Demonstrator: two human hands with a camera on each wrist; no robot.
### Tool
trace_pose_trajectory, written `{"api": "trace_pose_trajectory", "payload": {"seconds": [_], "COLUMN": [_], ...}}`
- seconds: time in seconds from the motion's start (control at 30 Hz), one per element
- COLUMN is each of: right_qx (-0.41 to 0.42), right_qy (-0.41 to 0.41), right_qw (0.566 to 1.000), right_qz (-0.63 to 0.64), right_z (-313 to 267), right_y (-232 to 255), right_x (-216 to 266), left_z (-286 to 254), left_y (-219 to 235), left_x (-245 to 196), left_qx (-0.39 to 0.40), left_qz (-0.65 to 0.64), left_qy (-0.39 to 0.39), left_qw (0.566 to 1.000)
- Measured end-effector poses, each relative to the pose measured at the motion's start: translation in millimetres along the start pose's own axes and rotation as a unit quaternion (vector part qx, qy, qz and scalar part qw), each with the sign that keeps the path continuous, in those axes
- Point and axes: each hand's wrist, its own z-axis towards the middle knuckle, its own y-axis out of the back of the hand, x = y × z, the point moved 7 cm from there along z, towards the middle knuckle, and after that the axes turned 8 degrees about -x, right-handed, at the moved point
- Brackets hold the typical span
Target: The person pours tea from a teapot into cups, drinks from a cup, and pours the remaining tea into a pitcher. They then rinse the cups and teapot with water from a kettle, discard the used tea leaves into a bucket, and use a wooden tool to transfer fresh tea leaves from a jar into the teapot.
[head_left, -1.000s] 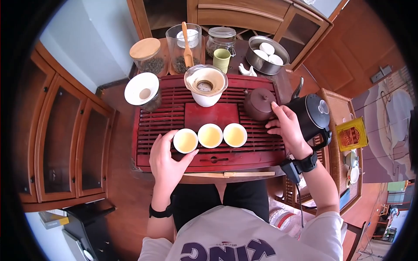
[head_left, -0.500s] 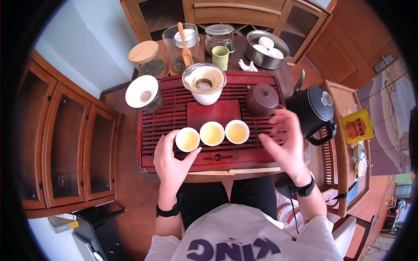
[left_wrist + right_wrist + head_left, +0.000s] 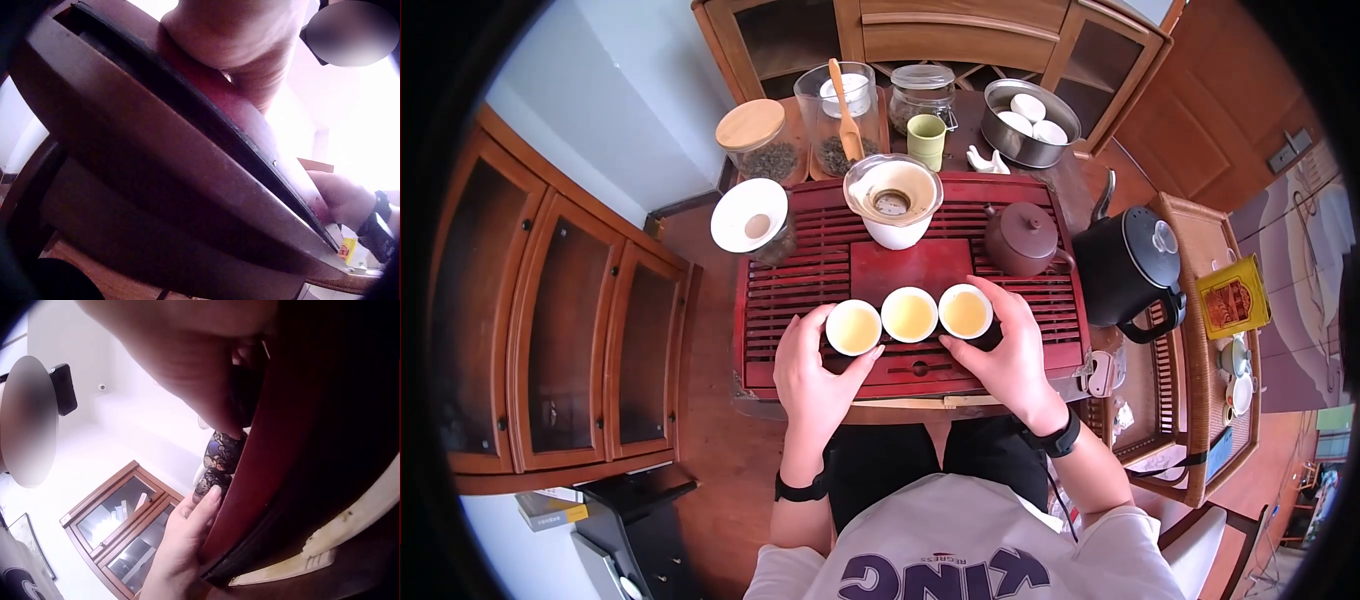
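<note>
Three small teacups of pale yellow tea stand in a row on the slatted red tea tray (image 3: 790, 295). My left hand (image 3: 812, 368) holds the left teacup (image 3: 853, 328) between thumb and fingers. At the other end, the right teacup (image 3: 965, 311) sits between the thumb and fingers of my right hand (image 3: 1012, 358). The middle teacup (image 3: 909, 314) is between these two, touched by neither hand. In the right wrist view a dark patterned cup side (image 3: 222, 452) shows beyond my thumb. The left wrist view shows mostly the tray's edge; the cups are hidden there.
Behind the cups stand a white cup with a strainer (image 3: 892, 205) and a brown clay teapot (image 3: 1022, 238). A black kettle (image 3: 1135, 262) is at the right. Tea jars (image 3: 758, 140), a green cup (image 3: 926, 140) and a steel bowl (image 3: 1032, 122) line the back.
My right hand has left the teapot's side, come left and toward me, and taken hold of the right teacup. My left hand has stayed around the left teacup.
</note>
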Motion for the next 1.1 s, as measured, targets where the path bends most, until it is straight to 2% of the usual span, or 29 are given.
{"api": "trace_pose_trajectory", "payload": {"seconds": [0.07,0.37,0.57,0.67,0.77,0.9,1.1], "right_qx": [-0.01,-0.049,-0.039,-0.051,-0.018,0.006,0.055], "right_qy": [0.018,-0.025,-0.063,-0.101,-0.106,-0.067,-0.018], "right_qw": [1.0,0.998,0.991,0.966,0.964,0.954,0.951], "right_qz": [-0.006,0.008,0.114,0.234,0.243,0.294,0.305], "right_z": [-1,-5,-6,-2,15,60,122], "right_y": [0,5,4,8,16,26,17], "right_x": [2,-6,-11,-17,-11,16,49], "left_z": [-1,-1,-2,-2,-1,-1,-1], "left_y": [0,0,-1,0,1,0,1], "left_x": [1,-1,1,-1,-2,-3,-4], "left_qx": [0.001,0.009,0.009,0.008,0.01,0.012,0.018], "left_qz": [0.006,0.011,0.004,0.009,0.017,0.028,0.032], "left_qy": [0.0,0.004,0.007,0.004,0.0,-0.003,-0.012], "left_qw": [1.0,1.0,1.0,1.0,1.0,1.0,0.999]}}
